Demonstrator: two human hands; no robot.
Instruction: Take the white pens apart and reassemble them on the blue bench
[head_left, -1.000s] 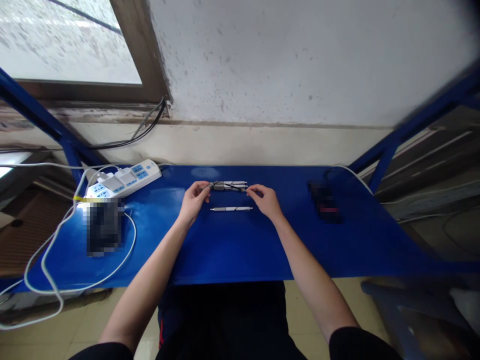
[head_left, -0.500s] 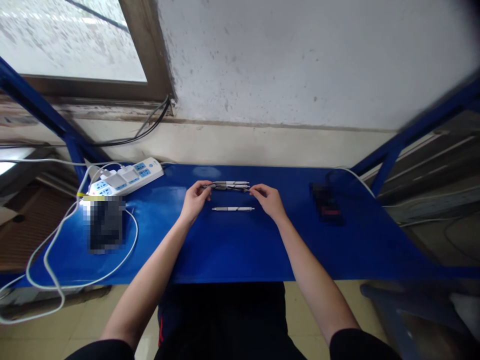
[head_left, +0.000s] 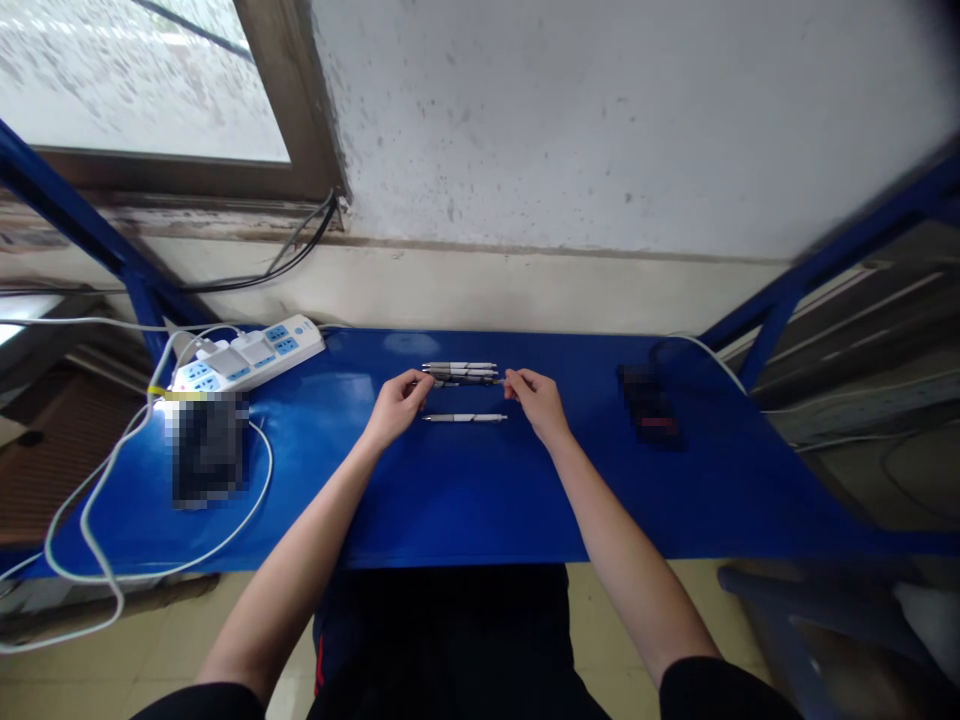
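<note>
On the blue tabletop (head_left: pixel 480 490), several white-and-grey pens (head_left: pixel 459 367) lie side by side, crosswise in front of me. My left hand (head_left: pixel 397 408) pinches the left end of a pen (head_left: pixel 448 383) just on the near side of that row. Opposite it, the fingertips of my right hand (head_left: pixel 536 402) are closed on a thin end at the right. The pen's middle is hard to tell from the dark row behind it. Closer to me, a single white pen (head_left: pixel 465 417) with a grey grip lies untouched between my wrists.
At the back left sits a white power strip (head_left: pixel 277 350) with plugs and a white cable (head_left: pixel 271 460) looping over the table edge. A blurred-out dark object (head_left: pixel 208 450) lies before it. Another dark object (head_left: pixel 651 408) is on the right. Blue posts (head_left: pixel 772 330) frame the table.
My hands have come slightly nearer to me and a little apart, away from the row of pens. The lone pen in front stays in place. The whole view has shifted slightly.
</note>
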